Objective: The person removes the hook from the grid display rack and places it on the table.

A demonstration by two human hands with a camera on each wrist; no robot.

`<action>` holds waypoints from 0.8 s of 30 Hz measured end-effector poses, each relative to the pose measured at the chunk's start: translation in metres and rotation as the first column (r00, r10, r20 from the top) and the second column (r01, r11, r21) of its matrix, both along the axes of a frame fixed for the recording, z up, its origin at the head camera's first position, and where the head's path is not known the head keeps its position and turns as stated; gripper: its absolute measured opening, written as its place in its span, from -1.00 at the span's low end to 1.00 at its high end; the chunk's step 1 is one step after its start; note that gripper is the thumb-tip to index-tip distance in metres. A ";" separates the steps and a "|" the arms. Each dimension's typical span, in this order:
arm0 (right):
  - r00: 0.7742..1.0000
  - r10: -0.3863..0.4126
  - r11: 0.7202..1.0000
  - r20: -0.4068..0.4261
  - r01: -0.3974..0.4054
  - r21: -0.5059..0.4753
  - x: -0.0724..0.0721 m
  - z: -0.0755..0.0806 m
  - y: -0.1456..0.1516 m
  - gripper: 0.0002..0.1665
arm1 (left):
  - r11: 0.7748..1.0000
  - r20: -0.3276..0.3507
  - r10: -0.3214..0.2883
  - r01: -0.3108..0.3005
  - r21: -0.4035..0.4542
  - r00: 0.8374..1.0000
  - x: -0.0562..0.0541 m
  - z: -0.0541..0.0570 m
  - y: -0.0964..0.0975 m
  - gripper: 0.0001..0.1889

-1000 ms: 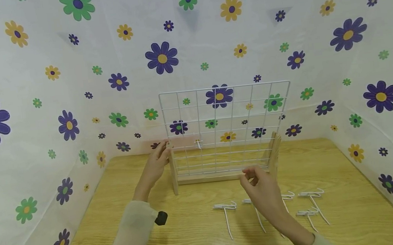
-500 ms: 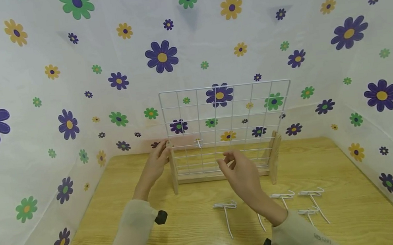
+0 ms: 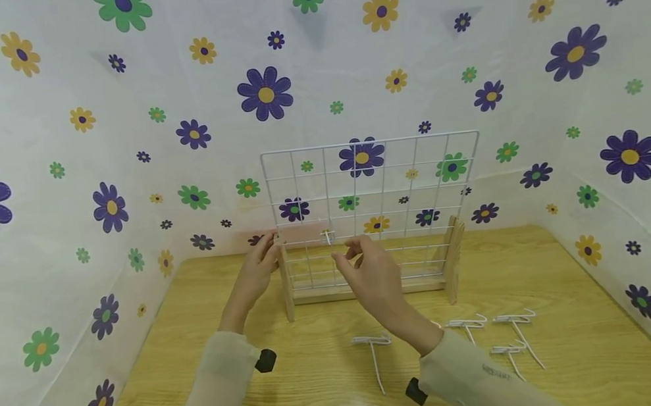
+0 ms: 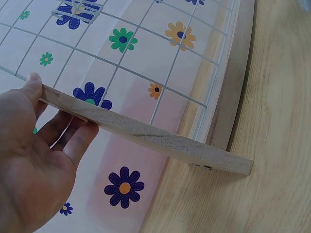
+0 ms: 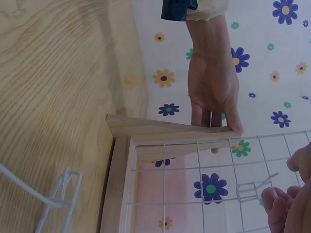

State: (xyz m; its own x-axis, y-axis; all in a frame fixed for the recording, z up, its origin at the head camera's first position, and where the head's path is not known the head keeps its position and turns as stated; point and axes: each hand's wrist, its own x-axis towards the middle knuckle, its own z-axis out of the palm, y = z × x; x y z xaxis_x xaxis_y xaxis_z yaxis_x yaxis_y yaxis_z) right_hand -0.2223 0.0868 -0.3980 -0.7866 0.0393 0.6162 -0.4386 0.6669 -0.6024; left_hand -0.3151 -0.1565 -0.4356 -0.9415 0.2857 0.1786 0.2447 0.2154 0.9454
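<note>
My left hand [image 3: 253, 271] holds the upper end of the left wooden post [image 4: 141, 128], thumb on one side and fingers on the other. The post belongs to a wooden stand that bears an upright white wire grid [image 3: 372, 193]. A white wire hook [image 5: 248, 190] hangs on the grid, left of its middle, its prong sticking out toward me. Just below and right of this hook is my right hand [image 3: 374, 277]. Its fingers are loosely bent and nothing is between them and the thumb; in the right wrist view they lie close to the prong.
Several more white hooks lie on the wooden table [image 3: 297, 391] in front of the stand, among them one loose hook [image 3: 376, 360] by itself and another hook [image 3: 517, 335] at the right. A flowered cloth [image 3: 323, 64] surrounds the table at the back and sides.
My right hand has moved left and up, from above the loose hooks to near the hook on the grid. The left hand has stayed on the post.
</note>
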 end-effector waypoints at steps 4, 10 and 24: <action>1.000 -0.001 1.000 -0.019 0.001 0.020 -0.008 -0.002 -0.009 -0.66 | 1.000 0.004 0.000 0.000 0.005 1.000 0.001 0.001 0.000 -0.39; 0.999 -0.015 1.000 -0.029 0.016 0.027 -0.016 -0.007 -0.019 -0.65 | 1.000 -0.009 0.001 -0.001 -0.003 1.000 0.001 0.000 0.000 -0.37; 0.999 -0.030 0.998 0.026 0.032 -0.061 -0.028 -0.006 -0.031 -0.73 | 1.000 0.013 0.005 -0.005 -0.002 1.000 0.002 0.001 -0.001 -0.38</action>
State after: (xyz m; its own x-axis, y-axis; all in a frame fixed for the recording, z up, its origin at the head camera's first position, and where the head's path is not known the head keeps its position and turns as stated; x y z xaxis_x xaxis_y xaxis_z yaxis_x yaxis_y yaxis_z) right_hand -0.2500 0.0554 -0.4041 -0.7998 0.1006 0.5918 -0.4025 0.6416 -0.6530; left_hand -0.3135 -0.1577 -0.4342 -0.9452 0.2814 0.1658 0.2314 0.2184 0.9480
